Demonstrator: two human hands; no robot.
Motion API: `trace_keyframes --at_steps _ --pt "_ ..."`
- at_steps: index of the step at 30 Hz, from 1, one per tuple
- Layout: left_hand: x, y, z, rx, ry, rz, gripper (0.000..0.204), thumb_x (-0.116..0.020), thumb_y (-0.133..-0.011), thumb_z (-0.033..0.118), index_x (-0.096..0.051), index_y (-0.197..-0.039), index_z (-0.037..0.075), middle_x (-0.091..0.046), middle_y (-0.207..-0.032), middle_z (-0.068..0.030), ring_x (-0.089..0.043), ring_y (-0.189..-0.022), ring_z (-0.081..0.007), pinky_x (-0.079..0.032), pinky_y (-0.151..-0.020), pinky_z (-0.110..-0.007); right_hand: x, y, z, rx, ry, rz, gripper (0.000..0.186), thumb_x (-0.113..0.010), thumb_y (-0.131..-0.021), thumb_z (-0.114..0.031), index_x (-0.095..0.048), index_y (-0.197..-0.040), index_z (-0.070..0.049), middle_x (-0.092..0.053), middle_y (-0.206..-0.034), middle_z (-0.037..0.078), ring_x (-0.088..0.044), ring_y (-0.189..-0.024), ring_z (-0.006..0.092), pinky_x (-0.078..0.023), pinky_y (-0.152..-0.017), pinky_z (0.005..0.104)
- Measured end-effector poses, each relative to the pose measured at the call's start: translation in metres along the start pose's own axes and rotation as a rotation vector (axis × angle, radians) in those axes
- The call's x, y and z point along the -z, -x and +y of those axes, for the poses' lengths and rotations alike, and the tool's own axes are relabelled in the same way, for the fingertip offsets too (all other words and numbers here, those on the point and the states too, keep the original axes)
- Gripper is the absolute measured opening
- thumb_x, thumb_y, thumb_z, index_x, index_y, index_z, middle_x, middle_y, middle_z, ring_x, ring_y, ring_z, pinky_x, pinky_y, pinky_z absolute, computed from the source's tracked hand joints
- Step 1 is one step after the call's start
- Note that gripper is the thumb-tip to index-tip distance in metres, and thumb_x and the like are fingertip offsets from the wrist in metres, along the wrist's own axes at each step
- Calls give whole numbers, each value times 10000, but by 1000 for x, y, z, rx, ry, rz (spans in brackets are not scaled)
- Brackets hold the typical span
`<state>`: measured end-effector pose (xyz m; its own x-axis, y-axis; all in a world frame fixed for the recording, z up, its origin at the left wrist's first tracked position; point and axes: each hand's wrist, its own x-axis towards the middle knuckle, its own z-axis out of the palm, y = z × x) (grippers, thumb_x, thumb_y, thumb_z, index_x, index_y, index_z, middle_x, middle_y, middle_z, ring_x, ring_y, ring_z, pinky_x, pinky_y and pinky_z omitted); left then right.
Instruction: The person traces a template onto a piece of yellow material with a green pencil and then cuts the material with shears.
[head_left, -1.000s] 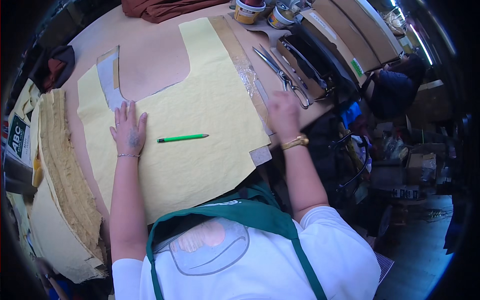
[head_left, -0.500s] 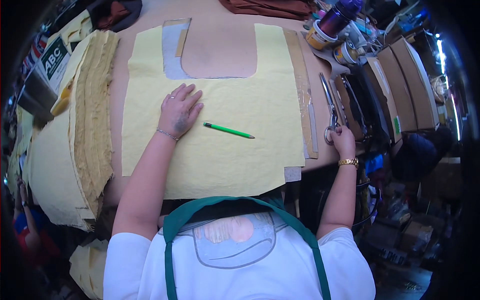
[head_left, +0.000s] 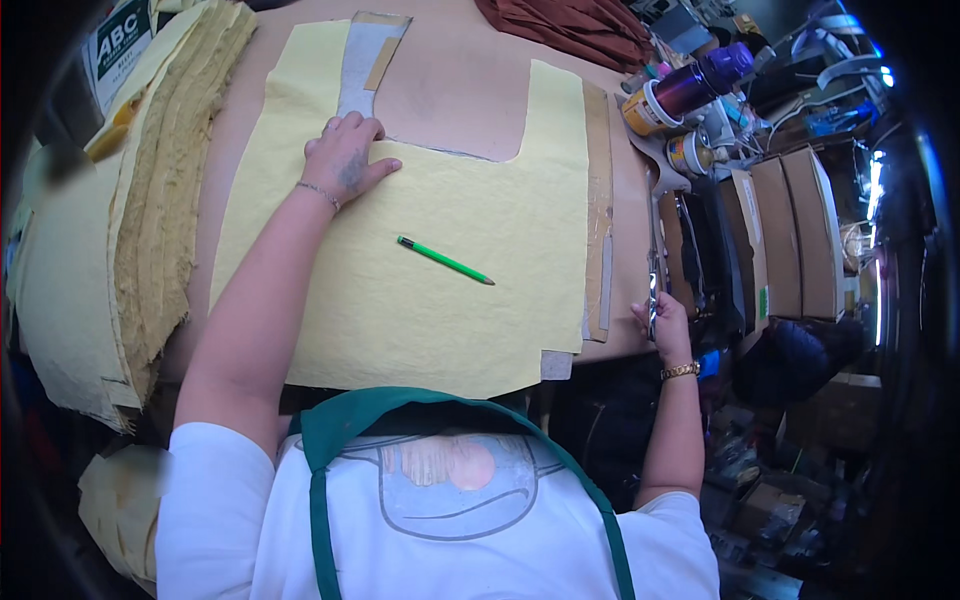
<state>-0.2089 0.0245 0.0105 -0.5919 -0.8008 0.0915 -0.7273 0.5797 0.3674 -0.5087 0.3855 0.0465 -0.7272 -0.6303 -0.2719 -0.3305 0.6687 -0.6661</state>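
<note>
A pale yellow sheet of felt-like material [head_left: 480,330] lies on the table, cut with a wide notch at its far edge. Under it, a grey and brown cardboard template [head_left: 362,85] shows at the notch and along the right side. My left hand [head_left: 345,162] rests at the notch's near left corner, fingers over the sheet's edge and thumb spread. A green pencil [head_left: 445,262] lies on the sheet to the right of that hand. At the table's right edge, my right hand [head_left: 668,325] grips metal scissors [head_left: 653,285] by the handles, blades pointing away and seen edge-on.
A thick stack of yellow sheets [head_left: 165,220] stands along the left. At the far right are a purple bottle [head_left: 690,85], a white and yellow tub [head_left: 648,110] and upright cardboard boxes [head_left: 785,235]. Brown cloth [head_left: 565,30] lies at the back.
My left hand has slid away from me to the notch edge. My right hand has closed round the scissors' handles and turned them on edge. The view has shifted slightly.
</note>
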Motion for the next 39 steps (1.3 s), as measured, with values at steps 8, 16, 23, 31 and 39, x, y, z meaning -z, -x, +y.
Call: trace_keyframes --at_steps 8,16,23,31,39 --pt "14 -20 10 115 -11 -304 308 -696 -650 319 -544 -819 112 -547 -905 -47 -486 -944 -222 -408 -779 -392 -47 -36 -105 480 624 -102 523 -747 -567 -423 -553 -819 -8 -558 -684 125 -533 -648 295 -426 -588 350" --pt "-14 6 1 61 251 -15 368 -684 -663 194 -505 -984 183 -562 -926 17 -483 -961 -194 -302 -856 -412 -64 -75 -142 568 796 -239 546 -752 -541 -449 -568 -826 -21 -574 -735 131 -552 -693 288 -427 -622 361" --pt "-20 9 -2 81 274 91 414 -677 -655 198 -513 -1036 192 -564 -915 4 -475 -946 -170 -290 -853 -354 -60 -96 -144 597 836 -266 543 -759 -526 -445 -573 -818 -27 -574 -727 127 -551 -693 285 -424 -620 356" --pt "-20 -5 -6 93 352 63 347 -622 -709 149 -537 -1037 227 -574 -860 66 -441 -1023 -165 -175 -948 -559 -65 -101 -156 515 839 -342 556 -758 -517 -460 -579 -815 -25 -575 -709 126 -559 -682 277 -423 -610 352" --pt "-24 -5 -17 -4 752 114 340 -614 -714 67 -521 -1040 95 -579 -778 -9 -557 -801 -153 -362 -891 -338 -74 -113 -161 596 799 -351 568 -753 -514 -478 -582 -815 -28 -564 -678 119 -553 -647 262 -418 -594 353"
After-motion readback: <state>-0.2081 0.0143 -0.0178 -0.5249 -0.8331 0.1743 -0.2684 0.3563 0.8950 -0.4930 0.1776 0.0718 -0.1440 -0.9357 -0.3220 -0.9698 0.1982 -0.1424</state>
